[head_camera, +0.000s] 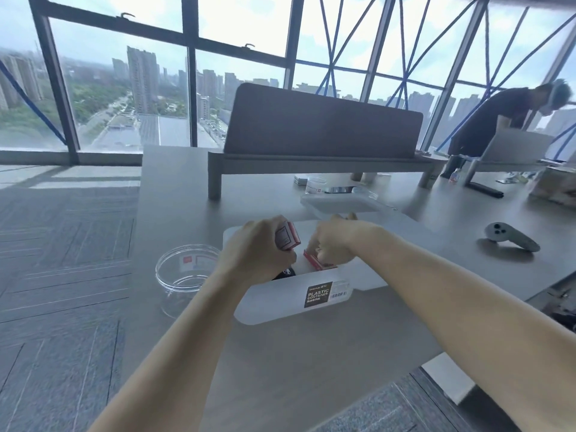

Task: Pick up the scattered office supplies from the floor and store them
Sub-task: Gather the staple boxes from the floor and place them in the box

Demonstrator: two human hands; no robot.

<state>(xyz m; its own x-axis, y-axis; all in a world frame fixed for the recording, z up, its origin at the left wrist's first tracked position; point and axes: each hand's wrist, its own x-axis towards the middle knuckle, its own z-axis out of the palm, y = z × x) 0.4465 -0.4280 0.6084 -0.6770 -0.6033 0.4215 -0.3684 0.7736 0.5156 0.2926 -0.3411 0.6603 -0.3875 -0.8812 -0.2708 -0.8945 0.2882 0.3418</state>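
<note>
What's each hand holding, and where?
Left hand: small red box, gripped at its lower end. Right hand: second red box, held from above inside the plastic container.

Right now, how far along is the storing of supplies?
Done: a black item lies in the plastic container. In hand: the right hand sets the lower red box inside; the left hand grips the upper red box above it. Left: that box, then probably the white lid behind.
</note>
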